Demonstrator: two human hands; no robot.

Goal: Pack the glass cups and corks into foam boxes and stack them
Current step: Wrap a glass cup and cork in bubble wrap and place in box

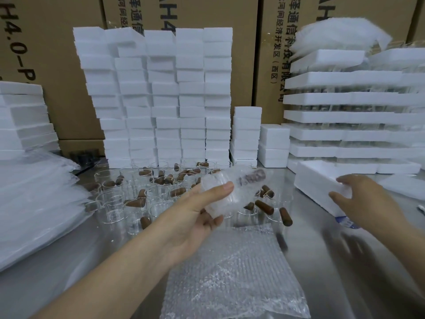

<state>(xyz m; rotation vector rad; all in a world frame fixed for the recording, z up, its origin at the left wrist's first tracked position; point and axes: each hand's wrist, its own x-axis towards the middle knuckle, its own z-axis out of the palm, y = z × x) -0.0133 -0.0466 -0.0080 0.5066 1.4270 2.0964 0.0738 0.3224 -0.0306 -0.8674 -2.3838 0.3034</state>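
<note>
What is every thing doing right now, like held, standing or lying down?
Left hand: holding the wrapped cup up.
Wrapped cup: in bubble wrap, cork inside.
Right hand: gripping the foam box.
Foam box: on the table.
Glass cups: upright, unwrapped.
Corks: lying loose among the cups.
Bubble wrap sheet: lying flat.
Foam stacks: piled at the back.

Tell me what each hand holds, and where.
Left hand grips the wrapped cup at its near end; right hand grips the foam box at its near edge.

"H4.0-P" on left carton (57,65), "AH4" on middle carton (207,12), "经济开发区(西区)" on right carton (268,100)
</note>
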